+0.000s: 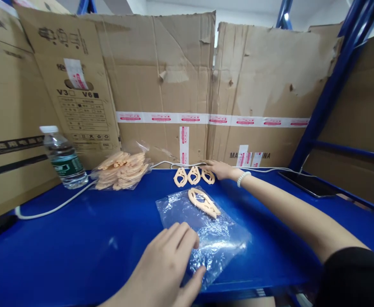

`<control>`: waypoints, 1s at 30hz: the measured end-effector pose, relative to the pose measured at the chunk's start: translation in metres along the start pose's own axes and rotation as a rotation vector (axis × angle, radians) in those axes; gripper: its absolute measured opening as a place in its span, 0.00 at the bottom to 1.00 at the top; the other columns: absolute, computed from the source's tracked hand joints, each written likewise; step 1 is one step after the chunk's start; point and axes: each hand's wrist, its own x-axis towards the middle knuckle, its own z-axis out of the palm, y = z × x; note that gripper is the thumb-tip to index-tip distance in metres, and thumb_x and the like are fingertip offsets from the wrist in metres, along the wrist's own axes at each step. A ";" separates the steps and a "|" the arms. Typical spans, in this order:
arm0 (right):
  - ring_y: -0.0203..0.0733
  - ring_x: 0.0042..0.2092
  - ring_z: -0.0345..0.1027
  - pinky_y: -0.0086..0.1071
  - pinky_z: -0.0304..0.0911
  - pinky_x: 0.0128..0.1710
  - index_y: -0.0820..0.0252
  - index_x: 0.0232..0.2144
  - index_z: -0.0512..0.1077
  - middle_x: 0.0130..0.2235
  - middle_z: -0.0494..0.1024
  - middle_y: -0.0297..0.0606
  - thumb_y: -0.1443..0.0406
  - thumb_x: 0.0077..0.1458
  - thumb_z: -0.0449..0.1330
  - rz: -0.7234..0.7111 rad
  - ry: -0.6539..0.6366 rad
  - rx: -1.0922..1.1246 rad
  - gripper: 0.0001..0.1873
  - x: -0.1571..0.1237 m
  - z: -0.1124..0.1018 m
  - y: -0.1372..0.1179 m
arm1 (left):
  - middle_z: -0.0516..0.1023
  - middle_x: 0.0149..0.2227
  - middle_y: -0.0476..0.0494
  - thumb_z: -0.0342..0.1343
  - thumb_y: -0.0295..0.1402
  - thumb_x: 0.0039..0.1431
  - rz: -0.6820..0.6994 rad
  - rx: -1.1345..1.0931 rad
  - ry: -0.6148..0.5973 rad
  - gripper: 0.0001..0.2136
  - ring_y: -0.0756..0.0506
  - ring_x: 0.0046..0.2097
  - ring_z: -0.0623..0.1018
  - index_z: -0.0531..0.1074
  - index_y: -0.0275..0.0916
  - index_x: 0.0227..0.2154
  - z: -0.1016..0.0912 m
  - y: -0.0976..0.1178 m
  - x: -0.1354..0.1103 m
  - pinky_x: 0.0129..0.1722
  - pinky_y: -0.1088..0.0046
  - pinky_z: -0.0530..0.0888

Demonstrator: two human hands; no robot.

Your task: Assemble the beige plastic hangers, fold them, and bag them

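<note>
My left hand (168, 264) lies flat with fingers stretched out on the near end of a clear plastic bag (215, 238) on the blue shelf (78, 238). A peach-coloured cut-out piece (203, 202) rests on the bag's far end. My right hand (220, 169) reaches to the back, fingers flat and extended, touching the rightmost of three small peach cut-out pieces (193, 175) lined up in a row. A white bead bracelet (242, 178) is on that wrist.
A bag of several more peach pieces (121, 170) lies at the back left, beside a water bottle (64, 157). A white cable (56, 208) runs along the back. A dark phone (305, 183) lies at right. Cardboard boxes (161, 85) wall the back and sides.
</note>
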 end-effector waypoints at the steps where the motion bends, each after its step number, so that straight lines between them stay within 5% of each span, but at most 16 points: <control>1: 0.56 0.62 0.53 0.44 0.54 0.57 0.61 0.61 0.61 0.65 0.57 0.51 0.80 0.49 0.56 -0.001 -0.005 -0.013 0.36 0.003 0.003 0.002 | 0.70 0.31 0.46 0.54 0.27 0.53 -0.022 -0.001 0.015 0.06 0.43 0.32 0.72 0.63 0.40 0.32 0.006 0.002 -0.003 0.28 0.68 0.71; 5: 0.58 0.58 0.59 0.45 0.54 0.55 0.65 0.51 0.71 0.58 0.66 0.55 0.77 0.51 0.56 0.024 -0.005 -0.048 0.24 -0.006 0.003 0.008 | 0.68 0.30 0.47 0.50 0.24 0.55 -0.069 -0.019 0.109 0.05 0.45 0.30 0.70 0.60 0.41 0.31 0.026 0.002 -0.012 0.28 0.67 0.70; 10: 0.53 0.41 0.72 0.39 0.62 0.42 0.66 0.39 0.76 0.37 0.78 0.50 0.76 0.45 0.60 0.091 -0.080 0.004 0.16 -0.052 -0.003 0.013 | 0.69 0.33 0.44 0.45 0.19 0.57 -0.097 -0.102 0.195 0.08 0.46 0.33 0.71 0.61 0.40 0.30 0.035 0.004 -0.019 0.31 0.66 0.72; 17: 0.45 0.41 0.73 0.35 0.66 0.42 0.63 0.48 0.72 0.41 0.77 0.46 0.66 0.65 0.44 0.089 -0.012 0.128 0.18 -0.142 -0.010 -0.002 | 0.73 0.49 0.37 0.44 0.18 0.59 0.000 0.003 0.315 0.14 0.39 0.50 0.72 0.72 0.39 0.33 0.040 0.002 -0.023 0.41 0.59 0.75; 21: 0.47 0.47 0.73 0.38 0.68 0.46 0.60 0.52 0.68 0.47 0.78 0.44 0.62 0.66 0.47 0.119 0.270 0.254 0.17 -0.179 -0.015 -0.022 | 0.76 0.50 0.37 0.46 0.20 0.59 0.033 0.120 0.288 0.16 0.38 0.51 0.74 0.75 0.39 0.43 0.039 -0.003 -0.024 0.44 0.56 0.77; 26: 0.45 0.38 0.77 0.35 0.71 0.38 0.51 0.51 0.68 0.43 0.80 0.38 0.66 0.62 0.54 0.139 0.644 0.087 0.15 -0.210 -0.030 -0.073 | 0.79 0.48 0.39 0.49 0.22 0.61 0.120 0.218 0.262 0.15 0.38 0.50 0.77 0.75 0.36 0.46 0.038 -0.008 -0.028 0.44 0.59 0.79; 30: 0.48 0.36 0.76 0.38 0.69 0.41 0.49 0.47 0.72 0.36 0.81 0.35 0.65 0.60 0.57 0.078 0.780 -0.006 0.13 -0.230 -0.037 -0.117 | 0.77 0.51 0.37 0.51 0.23 0.61 0.086 0.267 0.239 0.14 0.37 0.51 0.76 0.76 0.36 0.46 0.040 -0.010 -0.033 0.43 0.58 0.79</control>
